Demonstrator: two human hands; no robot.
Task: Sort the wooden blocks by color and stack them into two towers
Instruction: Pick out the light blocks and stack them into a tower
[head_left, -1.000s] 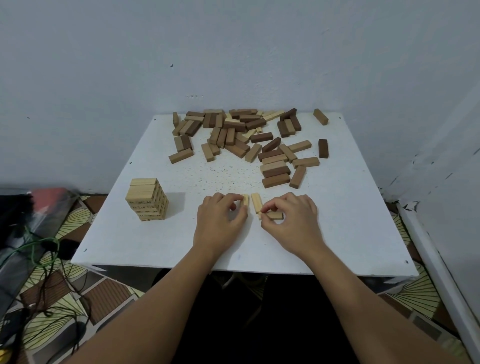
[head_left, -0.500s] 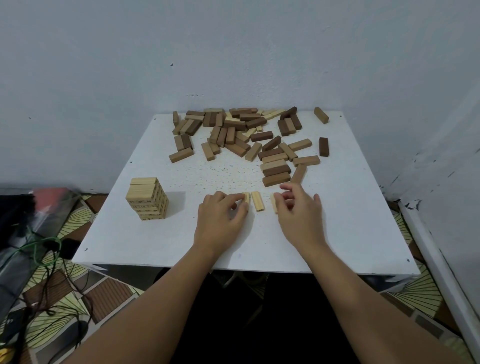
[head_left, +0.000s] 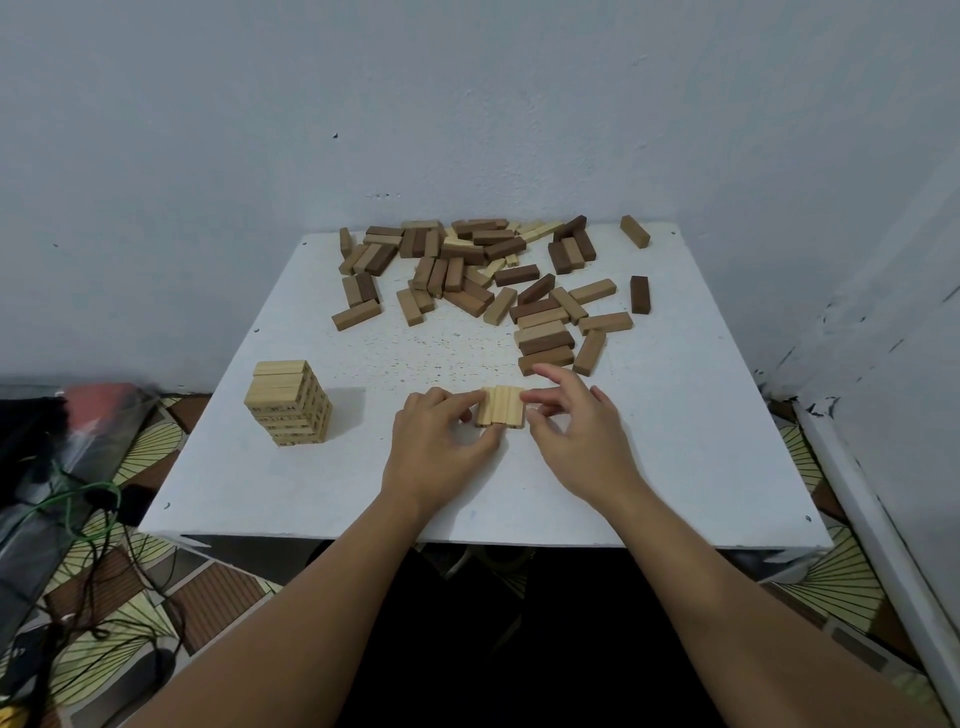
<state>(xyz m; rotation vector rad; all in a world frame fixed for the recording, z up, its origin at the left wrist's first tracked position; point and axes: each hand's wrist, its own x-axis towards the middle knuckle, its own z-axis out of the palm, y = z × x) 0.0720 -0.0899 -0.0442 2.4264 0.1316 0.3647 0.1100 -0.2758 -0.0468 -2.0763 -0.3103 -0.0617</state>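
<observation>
Dim, even light, soft shadow right of the tower (head_left: 290, 402), wide-angle bending and slight softness toward the edges.

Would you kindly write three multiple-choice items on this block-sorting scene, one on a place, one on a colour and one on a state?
1. Where does the finished tower stand on the table?
A. near its left edge
B. at the far right corner
C. amid the loose pile

2. What colour are the blocks in that tower?
A. dark brown
B. light wood
C. mixed

3. How do the three light blocks between the hands lie?
A. scattered apart
B. stacked upright
C. side by side, touching

Answers: 1 A, it stands left of the left hand; 2 B, every layer is pale; 3 C, they form one flat row between the left hand and the right hand.
</observation>
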